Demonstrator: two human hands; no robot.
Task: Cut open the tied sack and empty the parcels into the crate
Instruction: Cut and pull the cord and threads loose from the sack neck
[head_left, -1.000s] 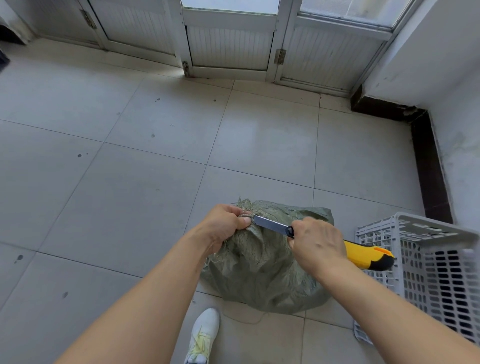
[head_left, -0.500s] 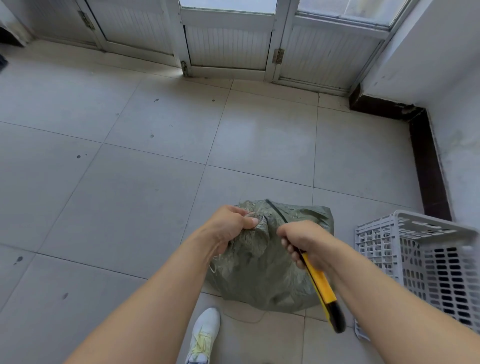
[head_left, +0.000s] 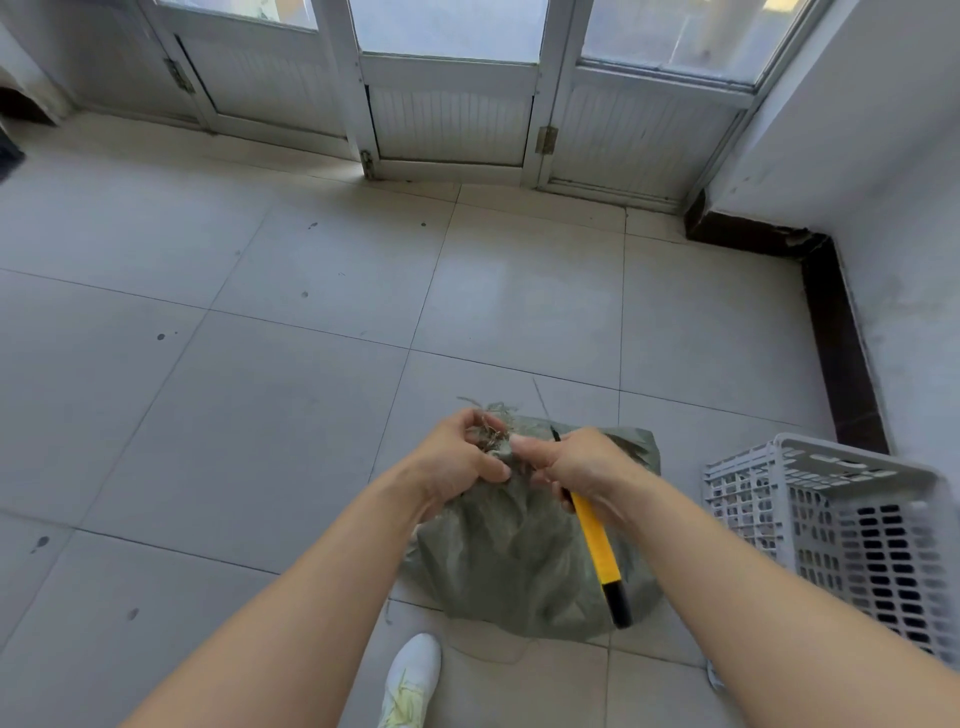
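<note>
A grey-green woven sack (head_left: 519, 561) stands on the tiled floor in front of me, its frayed neck bunched at the top. My left hand (head_left: 457, 462) clutches that bunched neck. My right hand (head_left: 582, 465) is right beside it, fingers at the neck, while gripping a yellow utility knife (head_left: 595, 540) whose handle points down toward me and whose thin blade tip pokes up above the hand. A white slatted plastic crate (head_left: 852, 540) stands to the right of the sack. No parcels show.
My white shoe (head_left: 410, 680) is just in front of the sack. White panelled doors (head_left: 452, 119) close the far side. A white wall with a dark skirting (head_left: 836, 332) runs along the right, behind the crate.
The knife swung from lying across the sack's neck, blade toward my left hand, to handle-down in my right hand. Both hands came together at the neck.
</note>
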